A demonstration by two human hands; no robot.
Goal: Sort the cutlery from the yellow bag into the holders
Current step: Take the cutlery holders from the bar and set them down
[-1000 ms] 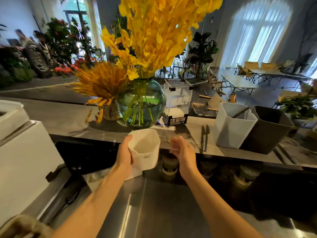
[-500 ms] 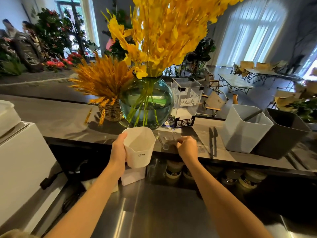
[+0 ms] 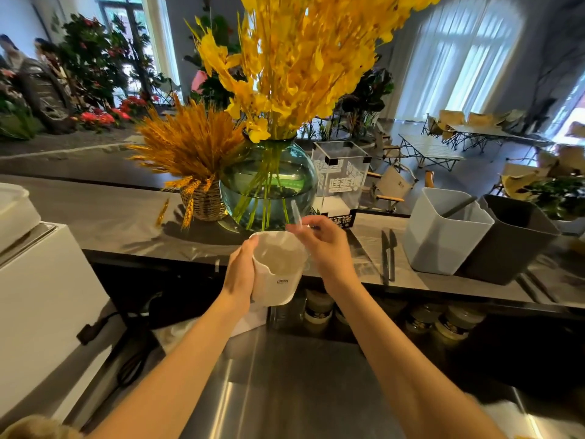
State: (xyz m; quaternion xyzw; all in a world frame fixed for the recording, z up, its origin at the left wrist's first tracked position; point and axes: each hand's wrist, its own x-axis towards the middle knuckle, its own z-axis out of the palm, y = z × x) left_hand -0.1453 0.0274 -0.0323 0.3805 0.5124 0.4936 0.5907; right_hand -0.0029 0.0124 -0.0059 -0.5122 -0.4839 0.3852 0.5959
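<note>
The left hand [image 3: 239, 274] gripped a white holder [image 3: 278, 267] by its side and held it up in front of the round glass vase [image 3: 268, 188]. The right hand [image 3: 319, 240] pinched a clear plastic piece of cutlery [image 3: 297, 213] just above the holder's open top, right in front of the vase. The piece was see-through and blurry, so I could not tell if it was a spoon, fork or knife.

It looked like the piece was about to go into the holder. It could have missed the rim and dropped down past the tabletop [image 3: 104, 217] edge, because the holder hung in the air and could wobble. The vase was very close behind both hands, so a bump could have tipped it and spilled water.

Two dark pieces of cutlery [image 3: 387, 255] lay on the tabletop to the right of the vase, beside a grey-white bin [image 3: 443, 239] and a dark bin [image 3: 512, 245]. No yellow bag showed anywhere.
</note>
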